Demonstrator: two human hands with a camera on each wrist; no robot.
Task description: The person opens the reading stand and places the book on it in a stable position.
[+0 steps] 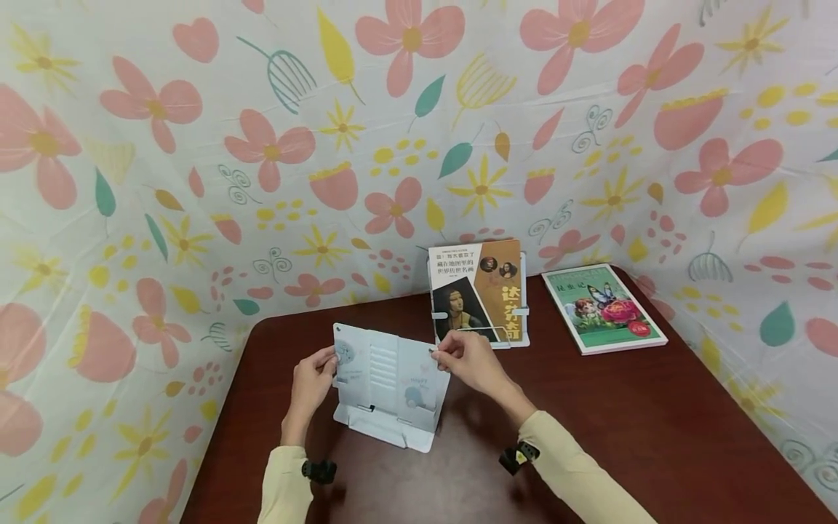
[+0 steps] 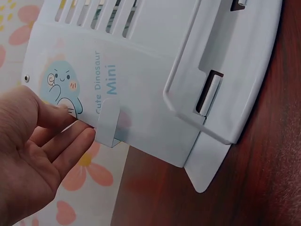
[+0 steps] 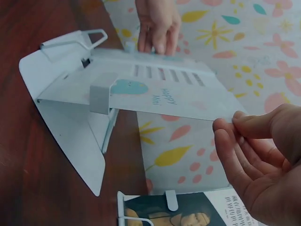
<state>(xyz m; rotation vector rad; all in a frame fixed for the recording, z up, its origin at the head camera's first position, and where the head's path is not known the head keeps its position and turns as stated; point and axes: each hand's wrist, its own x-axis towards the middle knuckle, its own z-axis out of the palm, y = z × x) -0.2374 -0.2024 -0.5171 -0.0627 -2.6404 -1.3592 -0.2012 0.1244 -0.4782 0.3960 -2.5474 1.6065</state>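
Note:
A pale metal book stand (image 1: 410, 364) with a slotted back panel stands raised on its base near the front of the table. Along its left edge, my left hand (image 1: 310, 386) pinches the panel, thumb over the printed dinosaur and other fingers behind, as the left wrist view shows. With thumb and forefinger, my right hand (image 1: 473, 362) pinches the panel's upper right corner. The stand's wire page holder (image 2: 173, 89) lies across its lower front. A small side clip (image 3: 101, 96) sticks out from the right edge in the right wrist view.
Behind the right hand, a second stand holds an orange, white and black book (image 1: 481, 287) upright. A green-covered book (image 1: 604, 307) with a butterfly lies flat at the right. The brown table (image 1: 622, 429) meets a flower-printed cloth (image 1: 406, 145) at the back.

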